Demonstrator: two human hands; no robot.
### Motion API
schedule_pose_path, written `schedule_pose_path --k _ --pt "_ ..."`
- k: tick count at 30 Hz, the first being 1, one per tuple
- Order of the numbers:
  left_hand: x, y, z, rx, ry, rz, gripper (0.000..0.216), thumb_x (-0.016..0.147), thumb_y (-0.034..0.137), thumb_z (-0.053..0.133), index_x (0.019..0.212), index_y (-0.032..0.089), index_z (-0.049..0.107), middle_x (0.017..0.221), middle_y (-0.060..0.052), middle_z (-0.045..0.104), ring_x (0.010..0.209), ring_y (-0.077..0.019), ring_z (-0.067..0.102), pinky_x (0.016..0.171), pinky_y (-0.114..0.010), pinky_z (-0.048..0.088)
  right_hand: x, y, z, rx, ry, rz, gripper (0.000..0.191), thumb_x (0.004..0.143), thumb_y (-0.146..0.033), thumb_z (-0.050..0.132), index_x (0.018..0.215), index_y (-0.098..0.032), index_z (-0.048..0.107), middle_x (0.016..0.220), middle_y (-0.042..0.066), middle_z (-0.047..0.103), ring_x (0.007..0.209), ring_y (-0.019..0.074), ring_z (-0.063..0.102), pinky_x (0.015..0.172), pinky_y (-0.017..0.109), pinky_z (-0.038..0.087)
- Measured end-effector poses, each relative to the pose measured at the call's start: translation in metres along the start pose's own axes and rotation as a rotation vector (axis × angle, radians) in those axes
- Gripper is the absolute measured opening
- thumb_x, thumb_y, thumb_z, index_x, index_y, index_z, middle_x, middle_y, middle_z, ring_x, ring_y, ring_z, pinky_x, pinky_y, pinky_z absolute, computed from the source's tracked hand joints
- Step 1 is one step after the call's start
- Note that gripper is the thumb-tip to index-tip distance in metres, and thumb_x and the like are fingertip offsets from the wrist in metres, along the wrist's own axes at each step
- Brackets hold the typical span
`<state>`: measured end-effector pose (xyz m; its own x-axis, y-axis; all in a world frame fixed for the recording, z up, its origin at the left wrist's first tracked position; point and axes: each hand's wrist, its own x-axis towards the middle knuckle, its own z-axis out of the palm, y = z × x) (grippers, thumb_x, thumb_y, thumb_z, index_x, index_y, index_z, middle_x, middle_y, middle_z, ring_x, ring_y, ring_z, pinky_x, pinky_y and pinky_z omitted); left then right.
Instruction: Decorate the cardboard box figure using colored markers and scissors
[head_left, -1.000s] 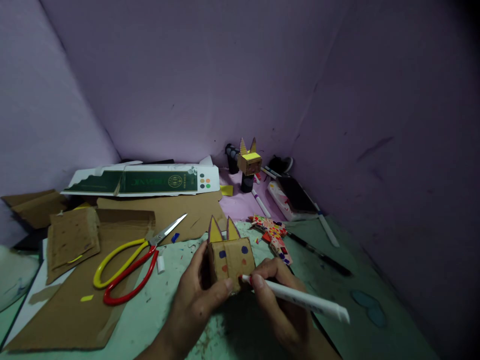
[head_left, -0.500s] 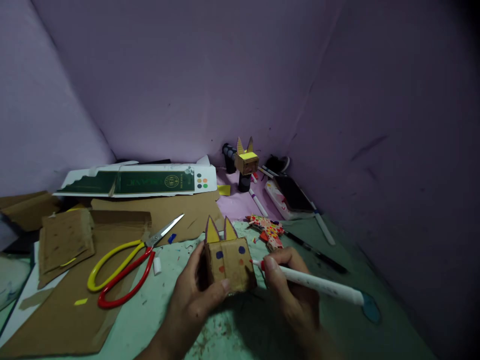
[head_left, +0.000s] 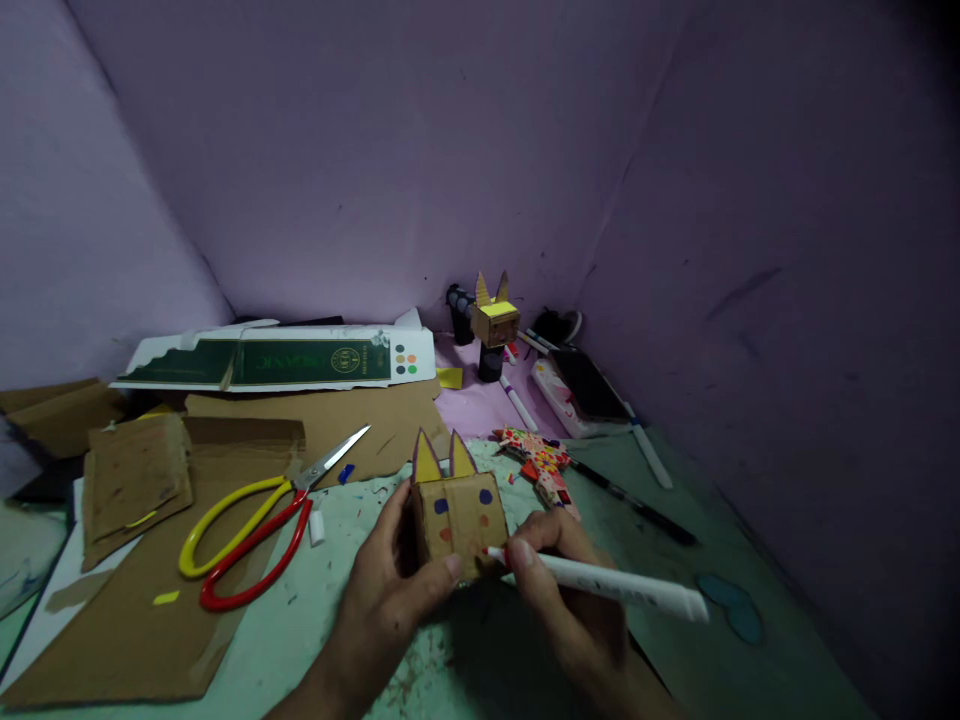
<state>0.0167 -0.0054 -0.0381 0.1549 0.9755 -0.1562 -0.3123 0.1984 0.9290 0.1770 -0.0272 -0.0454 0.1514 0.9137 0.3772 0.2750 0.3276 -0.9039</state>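
My left hand [head_left: 401, 590] grips a small cardboard box [head_left: 466, 520] by its left side, thumb on the lower front. The box has two pointed yellow ears with dark outlines, two blue dots and two orange-red dots below them. In my right hand [head_left: 566, 600] is a white marker [head_left: 622, 585] with a red tip, pinched near that tip. Its point is at the lower right of the box's front; I cannot tell if it touches. A white marker cap [head_left: 316, 528] lies left of my left hand, beside red-and-yellow-handled scissors [head_left: 300, 495].
Cardboard sheets [head_left: 150, 640] cover the left side, with a green-and-white carton piece [head_left: 300, 360] behind. Another eared cardboard box [head_left: 495, 325] stands on a black cylinder at the back. Rightward are a patterned paper piece [head_left: 536, 455], a black pen [head_left: 637, 505] and a phone [head_left: 589, 385].
My right hand has moved left and down, bringing the marker tip from the box's right edge to its lower front. My left hand keeps its hold on the box.
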Motion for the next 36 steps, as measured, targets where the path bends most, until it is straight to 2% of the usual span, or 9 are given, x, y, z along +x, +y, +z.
schedule_pose_path --k 8,12,18,27,31,36 --pt "-0.001 0.005 0.002 0.013 0.004 -0.012 0.094 0.068 0.036 0.081 0.147 0.013 0.034 0.145 -0.017 0.056 0.133 -0.0378 0.051 0.111 -0.045 0.041 -0.001 0.011 -0.005 -0.020 -0.139 -0.035 0.027 0.098 -0.040 0.053 0.078 -0.024 0.058 0.056 -0.003 0.057 0.050 0.0142 0.052 0.048 0.028 0.034" --pt "-0.001 0.004 0.002 -0.011 -0.037 -0.008 0.091 0.069 0.034 0.080 0.145 0.013 0.035 0.141 -0.017 0.060 0.128 -0.0376 0.056 0.106 -0.044 0.046 0.000 0.011 -0.004 -0.037 -0.092 -0.025 0.025 0.097 -0.039 0.055 0.078 -0.023 0.059 0.058 -0.003 0.060 0.051 0.0140 0.054 0.050 0.027 0.037" --pt "-0.001 0.006 0.002 0.020 -0.014 -0.008 0.090 0.068 0.035 0.081 0.144 0.016 0.038 0.141 -0.015 0.060 0.129 -0.0375 0.056 0.106 -0.043 0.046 -0.001 0.005 0.000 -0.031 -0.055 0.003 0.024 0.095 -0.037 0.056 0.076 -0.024 0.058 0.058 -0.003 0.058 0.051 0.0138 0.052 0.051 0.028 0.036" --pt "-0.002 0.007 0.002 0.018 -0.031 -0.013 0.092 0.069 0.035 0.079 0.147 0.015 0.034 0.143 -0.016 0.058 0.130 -0.0375 0.055 0.109 -0.046 0.043 0.001 -0.001 0.000 -0.075 -0.075 -0.010 0.020 0.093 -0.035 0.056 0.075 -0.025 0.057 0.058 -0.002 0.058 0.050 0.0148 0.051 0.050 0.030 0.034" --pt "-0.002 0.006 0.002 0.023 -0.014 -0.014 0.087 0.068 0.035 0.079 0.144 0.017 0.039 0.141 -0.016 0.060 0.130 -0.0391 0.055 0.109 -0.048 0.043 0.000 0.000 0.001 -0.085 -0.083 -0.012 0.020 0.093 -0.035 0.055 0.076 -0.024 0.058 0.059 -0.001 0.061 0.050 0.0148 0.052 0.050 0.030 0.036" --pt "-0.002 0.007 0.003 0.027 0.008 -0.012 0.086 0.067 0.033 0.080 0.142 0.017 0.041 0.140 -0.015 0.061 0.129 -0.0373 0.056 0.108 -0.046 0.045 0.000 0.005 -0.004 -0.089 -0.125 -0.016 0.026 0.096 -0.039 0.055 0.075 -0.023 0.057 0.055 -0.004 0.057 0.048 0.0131 0.050 0.046 0.027 0.035"
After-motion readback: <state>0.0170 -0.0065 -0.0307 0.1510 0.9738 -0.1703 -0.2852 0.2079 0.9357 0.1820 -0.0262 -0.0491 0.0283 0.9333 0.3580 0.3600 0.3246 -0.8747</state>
